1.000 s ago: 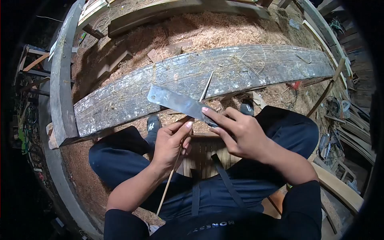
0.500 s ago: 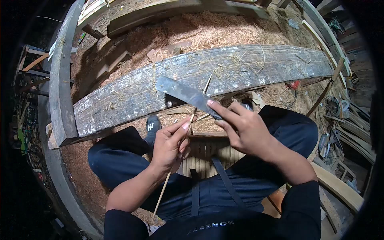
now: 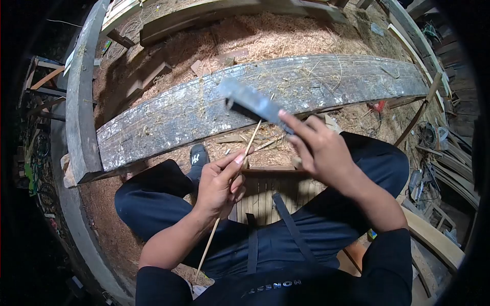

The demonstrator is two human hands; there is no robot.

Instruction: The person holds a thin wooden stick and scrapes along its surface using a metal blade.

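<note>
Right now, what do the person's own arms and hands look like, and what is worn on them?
Both hands are bare: no gloves, rings or watch on the left hand or the right hand. The forearms are uncovered; black sleeves are pushed up near the elbows. The left thumbnail and a right fingernail look pale and neatly kept.

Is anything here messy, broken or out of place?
Wood shavings cover the ground and cling to the worn beam. The blade in the right hand is blurred. The left hand pinches a thin stick. Nothing looks broken.
</note>
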